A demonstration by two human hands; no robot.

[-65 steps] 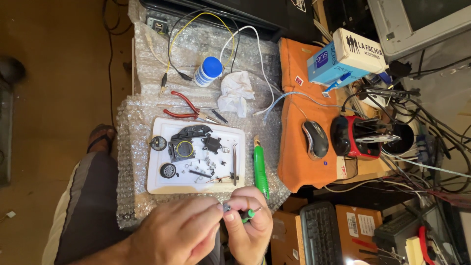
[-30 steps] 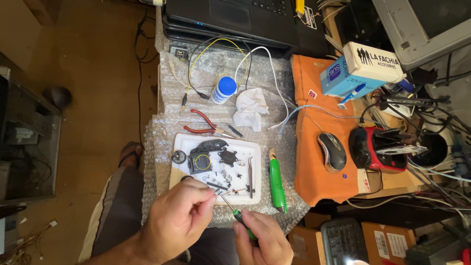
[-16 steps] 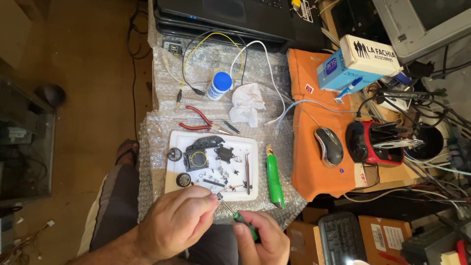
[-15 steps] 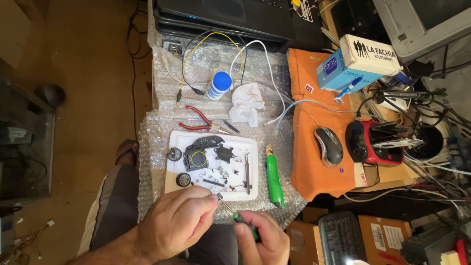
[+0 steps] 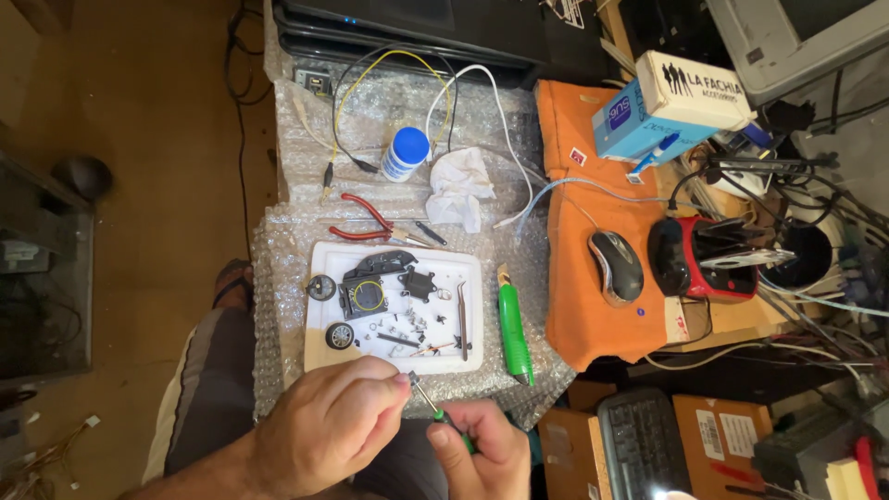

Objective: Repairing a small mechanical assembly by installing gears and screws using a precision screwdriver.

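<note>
I see my right hand (image 5: 486, 449) clenched around the green handle of a small screwdriver (image 5: 433, 409); its thin shaft runs up and to the left from that grip, tip meeting the fingertips (image 5: 396, 389) of my left hand (image 5: 329, 431); so the tool's long axis slants from lower right to upper left, just below the near edge of the white tray (image 5: 319, 347). My left hand is pinched shut over something very small at the tip; I cannot tell what the piece is, since the fingers hide it. Both hands hover close together, almost touching, with the left hand nearer the tray and knuckles up, the right hand tucked lower with the thumb on the handle.

Inside the tray lie a dark toy-car chassis (image 5: 366, 294), small screws and tweezers (image 5: 460, 310); two little wheels (image 5: 339, 335) sit at the tray's left edge; a green utility knife (image 5: 512, 329) lies just right of the tray, and red pliers (image 5: 366, 222) just beyond its far edge; all rests on bubble wrap (image 5: 278, 278) covering the tabletop.
</note>
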